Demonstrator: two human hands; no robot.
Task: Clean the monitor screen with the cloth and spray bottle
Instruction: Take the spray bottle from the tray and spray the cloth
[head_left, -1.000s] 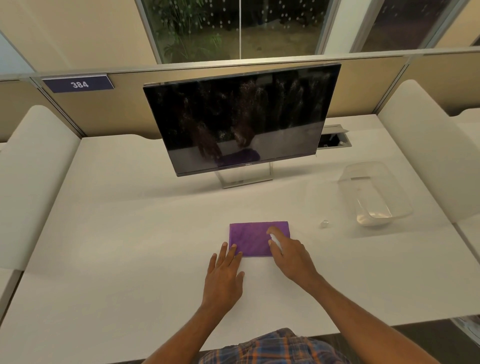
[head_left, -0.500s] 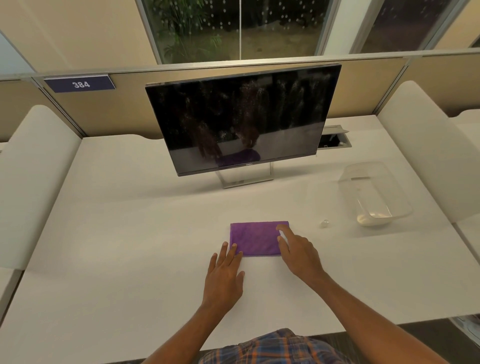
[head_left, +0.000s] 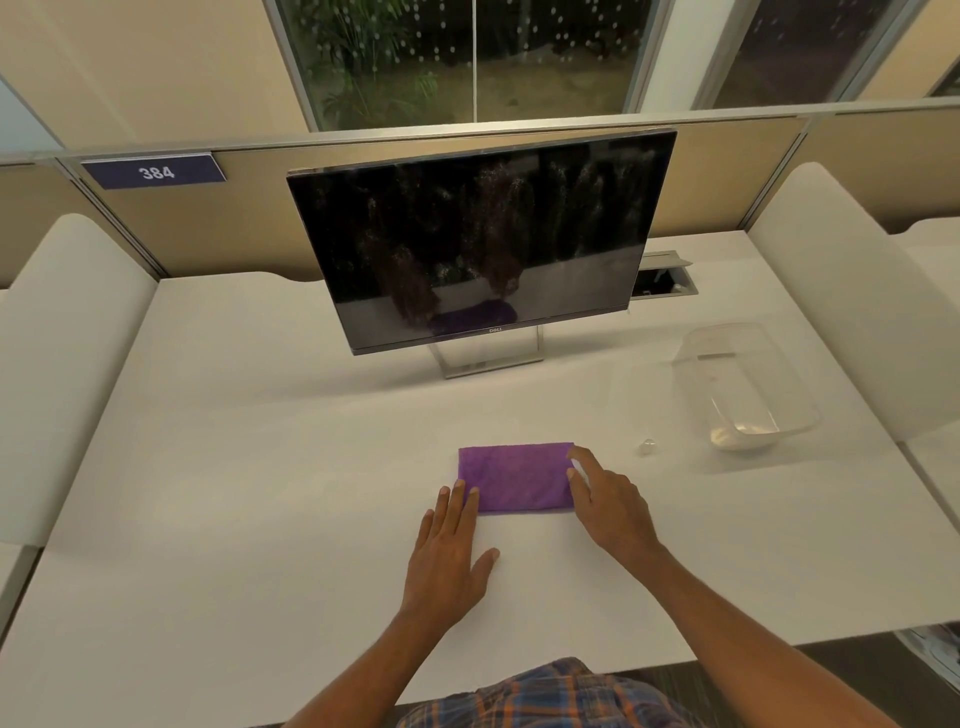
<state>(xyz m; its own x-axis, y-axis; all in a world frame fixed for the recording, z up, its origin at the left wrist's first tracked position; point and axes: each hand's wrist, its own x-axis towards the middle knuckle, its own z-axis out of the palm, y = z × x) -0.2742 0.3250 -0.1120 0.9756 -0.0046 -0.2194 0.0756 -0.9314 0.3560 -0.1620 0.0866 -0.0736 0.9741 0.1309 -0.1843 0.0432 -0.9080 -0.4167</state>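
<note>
A black Dell monitor (head_left: 483, 244) stands at the back of the white desk, its dark screen speckled with droplets and streaks. A folded purple cloth (head_left: 517, 478) lies flat in front of me. My left hand (head_left: 449, 556) rests palm down on the desk, its fingertips touching the cloth's near left corner. My right hand (head_left: 610, 504) sits at the cloth's right edge, curled over a small pale spray bottle (head_left: 583, 470). Only a sliver of the bottle shows between index finger and thumb.
A clear plastic tub (head_left: 748, 384) stands at the right, with a tiny clear cap (head_left: 647, 446) on the desk beside it. A cable hatch (head_left: 665, 280) lies open behind the monitor's right side. White padded dividers (head_left: 67, 338) flank the desk on both sides.
My right hand has slid rightward from above the cloth's middle to its right edge. The left hand and the cloth have stayed where they were.
</note>
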